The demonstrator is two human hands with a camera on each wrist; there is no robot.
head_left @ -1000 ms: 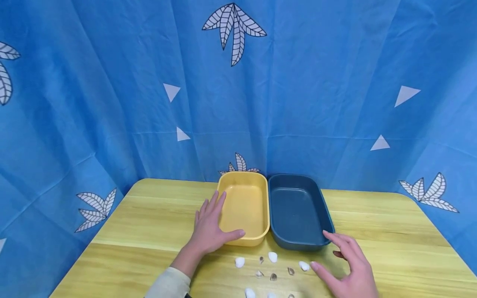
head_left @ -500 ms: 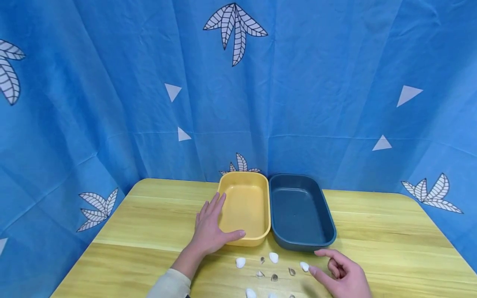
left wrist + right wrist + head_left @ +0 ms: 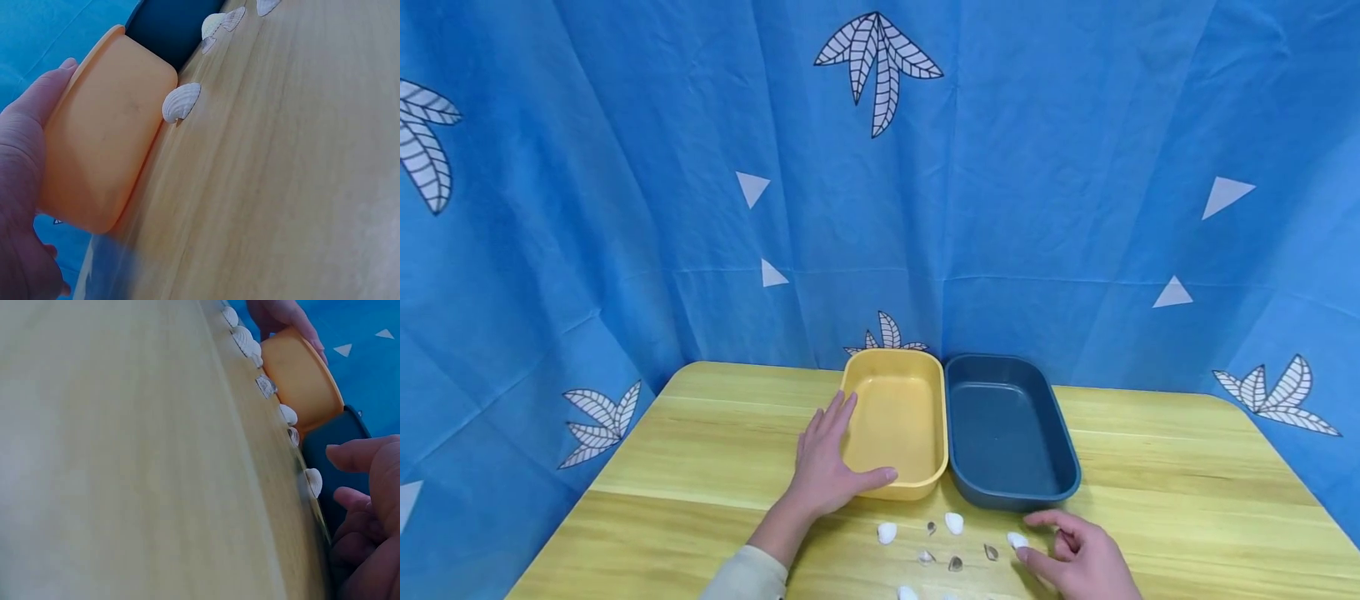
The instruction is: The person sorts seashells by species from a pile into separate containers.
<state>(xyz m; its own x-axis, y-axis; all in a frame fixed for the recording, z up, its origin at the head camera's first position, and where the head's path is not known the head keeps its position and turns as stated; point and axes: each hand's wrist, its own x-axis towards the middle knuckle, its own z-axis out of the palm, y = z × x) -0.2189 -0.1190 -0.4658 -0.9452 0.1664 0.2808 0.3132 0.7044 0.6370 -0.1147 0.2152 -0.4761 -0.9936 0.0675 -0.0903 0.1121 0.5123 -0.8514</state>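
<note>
My left hand [image 3: 829, 469] rests against the yellow tray [image 3: 946, 450], thumb over its near rim and straight, spread fingers along its left side. In the left wrist view the thumb lies along the edge of the tray [image 3: 109, 125]. My right hand [image 3: 1086, 557] is low over the table at a white seashell [image 3: 1017, 540], its thumb and index finger apart on either side of it and the other fingers bent. The right wrist view shows that shell [image 3: 314, 482] on the tabletop, a small gap from the fingertips [image 3: 340, 453].
A dark blue tray [image 3: 1078, 475] stands right beside the yellow one. White shells [image 3: 887, 533] and small brown shells [image 3: 955, 564] lie scattered in front of both on the wooden table [image 3: 700, 467]. A blue curtain [image 3: 1037, 208] hangs behind.
My right hand has come down and its index finger has drawn in toward the thumb, close to the white shell. The left hand stays on the yellow tray.
</note>
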